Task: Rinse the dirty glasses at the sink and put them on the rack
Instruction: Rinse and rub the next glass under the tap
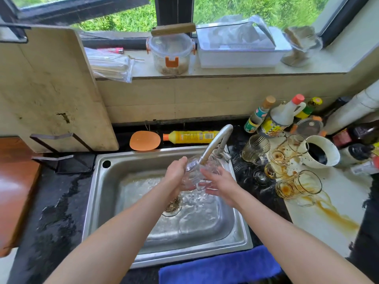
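Left hand (176, 174): we find it wrapped round the left side of the clear glass (196, 177), fingers curled over the wall, holding it at the spout
Right hand (222, 186): we see it laid against the right side of the same glass, fingers fairly straight, thumb on top; we read this as contact, not a closed grip
Clear glass: held tilted above the sink basin, between both hands, its upper end directly under the spout of the tap (218, 140); running water blurs the fine detail
Tap: running; the stream hits the glass and water sheets over the basin floor
Sink (98, 193): stainless steel, single basin; the drain strainer (172, 206) sits just below the left wrist
Gold-rimmed glasses (297, 184): we count at least four, right of the sink, stained brown; the nearest lies on its side
White board (328, 238): carries several of those glasses; a brown spill (336, 217) runs across it from the nearest glass
White mug (324, 154): behind the glasses, dark liquid inside
Detergent bottle (190, 136): yellow, lying on its side behind the sink, beside an orange oval pad (145, 140)
Cutting board (51, 89): propped upright at the left in a black metal stand (61, 158)
Blue cloth (219, 265): on the counter edge in front of the sink
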`<state>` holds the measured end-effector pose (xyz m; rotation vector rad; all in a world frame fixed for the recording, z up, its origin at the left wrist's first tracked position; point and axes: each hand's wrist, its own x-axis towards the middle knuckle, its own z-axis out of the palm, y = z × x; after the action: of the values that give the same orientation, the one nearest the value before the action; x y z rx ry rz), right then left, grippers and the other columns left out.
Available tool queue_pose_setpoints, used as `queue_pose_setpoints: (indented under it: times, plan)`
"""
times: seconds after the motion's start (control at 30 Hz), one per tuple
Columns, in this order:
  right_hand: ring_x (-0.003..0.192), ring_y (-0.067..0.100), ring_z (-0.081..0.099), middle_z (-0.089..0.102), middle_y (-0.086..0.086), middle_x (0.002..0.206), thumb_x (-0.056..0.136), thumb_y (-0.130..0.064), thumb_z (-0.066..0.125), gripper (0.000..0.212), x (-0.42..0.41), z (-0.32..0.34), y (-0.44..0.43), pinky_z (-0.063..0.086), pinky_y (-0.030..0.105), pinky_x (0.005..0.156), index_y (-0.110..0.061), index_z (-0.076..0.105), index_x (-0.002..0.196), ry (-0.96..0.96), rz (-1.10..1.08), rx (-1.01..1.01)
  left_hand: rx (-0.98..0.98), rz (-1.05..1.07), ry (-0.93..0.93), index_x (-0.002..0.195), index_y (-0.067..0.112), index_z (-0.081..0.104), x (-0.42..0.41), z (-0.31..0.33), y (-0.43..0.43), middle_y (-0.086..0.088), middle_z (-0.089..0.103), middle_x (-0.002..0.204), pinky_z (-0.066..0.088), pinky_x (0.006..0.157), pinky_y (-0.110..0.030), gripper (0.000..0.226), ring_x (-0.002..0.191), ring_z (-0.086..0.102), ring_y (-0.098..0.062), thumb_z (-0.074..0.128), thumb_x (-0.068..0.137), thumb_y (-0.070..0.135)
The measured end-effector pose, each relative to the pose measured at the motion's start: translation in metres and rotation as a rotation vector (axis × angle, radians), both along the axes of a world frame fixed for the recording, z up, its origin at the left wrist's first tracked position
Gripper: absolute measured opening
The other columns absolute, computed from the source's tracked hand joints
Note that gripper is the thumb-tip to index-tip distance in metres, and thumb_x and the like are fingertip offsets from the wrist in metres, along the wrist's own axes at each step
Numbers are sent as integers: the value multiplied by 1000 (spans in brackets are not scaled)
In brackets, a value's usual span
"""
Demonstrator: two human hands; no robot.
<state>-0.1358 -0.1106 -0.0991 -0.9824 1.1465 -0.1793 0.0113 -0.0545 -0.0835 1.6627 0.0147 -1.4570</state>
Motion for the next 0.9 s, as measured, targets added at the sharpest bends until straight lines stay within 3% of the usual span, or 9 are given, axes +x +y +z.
queue_pose_setpoints:
  times: [0.1, 0.23, 0.33, 0.43, 0.47, 0.53, 0.63, 0.73, 0.9]
  plan:
    - [94, 25, 70, 72, 14, 104, 73, -32, 78, 56, -13, 4, -8, 56, 40, 87, -5, 60, 119, -48, 61, 77, -6, -25, -55, 98, 16, 53, -2, -1, 0, -9, 59, 99, 58, 75, -48, 25, 81, 63, -27, 38, 101, 35]
    - [87, 24, 74, 73, 21, 104, 84, -12, 75, 45, -24, 5, -14, 58, 24, 66, 14, 59, 117, 59, 217, 9, 13, -193, -273, 88, 13, 51, 0, -8, -2, -6, 48, 85, 41, 71, -37, 24, 78, 45, -22, 38, 99, 30]
    - [83, 25, 74, 73, 21, 99, 83, -5, 76, 37, -26, 10, -19, 59, 26, 64, 12, 57, 110, 120, 266, -60, -35, -350, -342, 86, 13, 56, 1, -11, -5, -10, 52, 83, 38, 66, -35, 26, 74, 44, -21, 39, 97, 31]
    - [75, 22, 71, 69, 16, 82, 84, 0, 72, 11, -22, 14, -18, 61, 30, 65, -2, 62, 82, 240, 366, -232, -94, -521, -467, 78, 14, 58, -2, -10, -11, -3, 54, 75, 34, 64, -33, 26, 68, 44, -19, 44, 97, 24]
    - [72, 21, 69, 65, 10, 73, 85, 0, 70, 20, -20, 14, -19, 60, 29, 64, -8, 58, 72, 298, 404, -321, -109, -551, -475, 82, 16, 59, -5, -8, -13, -2, 56, 78, 36, 67, -33, 21, 70, 46, -18, 45, 97, 22]
    - [66, 21, 65, 55, 2, 63, 87, -5, 65, 32, -16, 17, -19, 55, 30, 60, -15, 47, 62, 400, 481, -498, -129, -539, -444, 97, 18, 60, -10, -7, -18, -3, 57, 88, 39, 73, -34, 17, 76, 49, -16, 44, 99, 23]
    - [70, 24, 59, 54, 2, 68, 89, -15, 58, 29, -15, 18, -19, 48, 37, 63, -18, 43, 64, 486, 658, -740, -60, -429, -312, 108, 19, 59, -13, -4, -20, -2, 55, 89, 41, 71, -33, 33, 77, 49, -15, 34, 103, 39]
    - [73, 27, 53, 54, 4, 74, 92, -22, 55, 27, -17, 15, -17, 42, 40, 63, -20, 40, 69, 494, 757, -858, 4, -468, -246, 108, 26, 62, -7, -9, -19, -6, 61, 110, 47, 90, -43, 39, 99, 55, -25, 36, 97, 53]
    - [66, 22, 47, 46, -4, 67, 96, -25, 55, 28, -21, 13, -16, 38, 40, 62, -16, 41, 73, 380, 686, -965, 86, -469, 51, 117, 14, 62, 13, -18, -1, -13, 65, 106, 54, 76, -39, 57, 86, 61, -27, 47, 90, 62]
